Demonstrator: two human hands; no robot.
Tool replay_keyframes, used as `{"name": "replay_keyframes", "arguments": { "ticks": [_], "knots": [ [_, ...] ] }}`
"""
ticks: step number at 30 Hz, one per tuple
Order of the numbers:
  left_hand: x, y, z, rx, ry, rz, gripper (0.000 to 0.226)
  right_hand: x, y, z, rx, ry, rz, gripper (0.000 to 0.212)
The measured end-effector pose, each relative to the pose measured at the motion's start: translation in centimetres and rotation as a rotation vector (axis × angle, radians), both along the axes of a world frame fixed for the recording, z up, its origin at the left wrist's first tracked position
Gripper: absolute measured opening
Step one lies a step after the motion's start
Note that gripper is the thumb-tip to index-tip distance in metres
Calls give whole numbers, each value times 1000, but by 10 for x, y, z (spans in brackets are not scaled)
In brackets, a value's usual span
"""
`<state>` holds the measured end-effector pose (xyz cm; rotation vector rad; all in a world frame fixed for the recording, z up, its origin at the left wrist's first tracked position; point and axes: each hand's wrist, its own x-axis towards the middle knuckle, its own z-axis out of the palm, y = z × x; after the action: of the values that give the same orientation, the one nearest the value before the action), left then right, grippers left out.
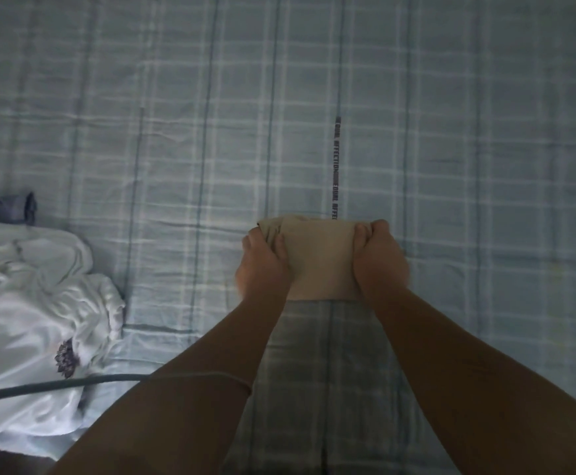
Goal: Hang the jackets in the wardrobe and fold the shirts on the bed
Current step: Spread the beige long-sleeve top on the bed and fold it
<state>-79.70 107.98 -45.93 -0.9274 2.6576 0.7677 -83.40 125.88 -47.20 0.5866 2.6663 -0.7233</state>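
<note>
Beige shirt point(317, 258) sits mid-bed, a bit right of centre, already down to a small thick packet w/ its near edge straight across the sheet. Both hands clamp it from the sides. Left hand point(262, 265) is curled over the left edge, thumb on top, fingers tucked round the bunched far-left corner. Right hand point(379, 258) does likewise on the right edge, thumb pressed on the top face, fingers wrapped under or behind, can't tell which. Prob. reason for the two-sided grip: the layers are loose & would spring open if only one side were pinned, so squeezing both ends holds the fold square while it's pressed flat or lifted. Far-left corner looks rumpled, so the packet isn't fully neat yet. Forearms run out nearly parallel from the lower frame, wrists straight, knuckles pointing away from the body, hands level w/ each other. Bed point(451, 132) has a pale blue check sheet, w/ a dark lettered stripe point(334, 166) running away from just behind the shirt. White garment point(33, 296) lies crumpled at the left edge, well apart from the shirt; judged next in line for folding. A bluish cloth point(9, 209) peeks out behind it; a grey cable point(57, 385) crosses its near part.
</note>
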Motion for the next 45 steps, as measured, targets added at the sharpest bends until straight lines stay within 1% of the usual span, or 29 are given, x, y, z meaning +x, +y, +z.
{"name": "replay_keyframes", "arguments": {
  "ticks": [3, 6, 8, 9, 11, 12, 14, 17, 19, 21, 23, 25, 26, 29, 32, 34, 37, 40, 41, 45],
  "knots": [
    [-2, 0, 4, -51, -16, 20, 47, 0, 5, 5, -65, 10, -50, 33],
    [2, -6, 10, -7, -62, 60, 61, 13, 12, 15, -121, 39, -69, 52],
    [7, -8, 13, 39, -78, 39, 75, 24, 16, 20, -148, 28, -59, 63],
    [9, -8, 14, 57, -101, 31, 83, 29, 18, 21, -159, 13, -63, 65],
    [6, -6, 13, 117, -164, 74, 97, 34, 18, 21, -203, -30, -97, 66],
    [3, -5, 12, 154, -188, 111, 99, 33, 17, 20, -228, -58, -125, 67],
    [-4, -8, 7, 203, -203, 158, 96, 27, 15, 18, -249, -118, -188, 67],
    [-14, -16, 3, 277, -265, 117, 95, 14, 14, 12, -262, -172, -285, 56],
    [-17, -24, 2, 441, -318, 102, 96, 8, 16, 13, -301, -207, -308, 54],
    [-13, -33, 9, 718, -321, 220, 96, 9, 17, 20, -386, -230, -311, 59],
    [-2, -42, 23, 928, -286, 306, 92, 17, 16, 39, -499, -250, -336, 59],
    [7, -49, 45, 1070, -240, 301, 89, 26, 13, 69, -624, -239, -372, 49],
    [11, -52, 59, 1122, -218, 287, 89, 29, 11, 87, -664, -219, -378, 48],
    [19, -59, 109, 1224, -149, 224, 83, 38, 6, 148, -688, -146, -327, 50],
    [24, -63, 166, 1209, -52, 152, 75, 46, 1, 210, -670, -54, -248, 44],
    [27, -66, 211, 1146, 41, 89, 68, 53, 0, 251, -649, 54, -200, 37],
    [39, -68, 275, 1009, 202, 62, 55, 65, -4, 308, -605, 195, -154, 34],
    [65, -64, 329, 826, 355, 66, 31, 82, -6, 351, -548, 336, -99, 37],
    [77, -62, 344, 776, 403, 76, 27, 88, -6, 363, -548, 367, -77, 38],
    [135, -49, 393, 600, 566, 164, 26, 113, -4, 406, -580, 441, 92, 38]
  ]
}}
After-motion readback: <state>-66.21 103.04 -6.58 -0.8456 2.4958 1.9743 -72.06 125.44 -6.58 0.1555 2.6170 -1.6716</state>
